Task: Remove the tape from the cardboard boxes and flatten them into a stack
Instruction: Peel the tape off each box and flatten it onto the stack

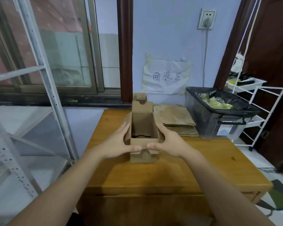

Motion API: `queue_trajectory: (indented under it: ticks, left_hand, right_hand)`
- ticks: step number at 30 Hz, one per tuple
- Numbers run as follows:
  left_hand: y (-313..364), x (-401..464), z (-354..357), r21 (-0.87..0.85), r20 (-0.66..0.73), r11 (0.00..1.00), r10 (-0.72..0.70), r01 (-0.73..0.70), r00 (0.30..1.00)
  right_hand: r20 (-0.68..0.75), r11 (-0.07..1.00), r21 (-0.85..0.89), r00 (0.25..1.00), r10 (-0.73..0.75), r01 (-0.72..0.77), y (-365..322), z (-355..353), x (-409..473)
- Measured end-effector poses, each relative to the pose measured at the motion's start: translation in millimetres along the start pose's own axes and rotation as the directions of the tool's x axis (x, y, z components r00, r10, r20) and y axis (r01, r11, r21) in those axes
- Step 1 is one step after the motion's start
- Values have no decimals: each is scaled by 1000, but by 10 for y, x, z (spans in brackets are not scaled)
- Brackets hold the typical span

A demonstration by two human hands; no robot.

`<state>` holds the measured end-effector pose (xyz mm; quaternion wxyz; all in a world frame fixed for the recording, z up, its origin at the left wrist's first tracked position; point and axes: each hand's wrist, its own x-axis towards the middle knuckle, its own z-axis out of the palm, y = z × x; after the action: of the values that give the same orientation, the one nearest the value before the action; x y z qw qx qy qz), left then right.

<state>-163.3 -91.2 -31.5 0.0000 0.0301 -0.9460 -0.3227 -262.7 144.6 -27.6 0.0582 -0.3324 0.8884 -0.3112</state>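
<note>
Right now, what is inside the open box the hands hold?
The box looks empty: bare cardboard walls and, at the bottom, folded interlocking flaps. The near wall hides the nearest strip of the bottom. The left hand and right hand grip its sides.

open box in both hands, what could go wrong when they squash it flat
1. The open box is gripped by the left hand and right hand, thumbs on its near wall; fingers could get pinched as it collapses.
2. Its bottom flaps look interlocked; forcing them might tear the cardboard.
3. The flattened stack sits tight beside the lined bin; a careless toss may slide off.
</note>
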Motion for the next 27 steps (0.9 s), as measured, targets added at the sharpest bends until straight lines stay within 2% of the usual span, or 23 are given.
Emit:
queue_trajectory:
  ticks: [3, 10, 17, 20, 23, 27]
  left_hand:
    - [-87, 17, 257, -127, -100, 991, 22, -35, 995]
    - [-97, 22, 519, -302, -206, 949, 26, -89, 978]
    - [-102, -309, 752, -369, -367, 927, -77, -69, 927]
    - [-134, -498, 863, -401, -371, 907, -33, -128, 928]
    - [-150, -620, 980, -325, -302, 935, 40, -143, 952]
    - [-126, -658, 1086, -54, -171, 996, 63, -74, 983]
  right_hand:
    - [-37, 992, 103, 997, -65, 69, 2, 186, -39]
    - [-153, 952, 303, 988, 8, 39, 3, 498, -102]
    - [-215, 983, 179, 977, -13, 52, 138, 582, -380]
    - [-185, 987, 138, 981, -54, 81, 177, 630, -626]
    - [-102, 990, 131, 994, -29, 42, 225, 689, -792]
    - [15, 991, 122, 998, -54, 52, 245, 733, -820]
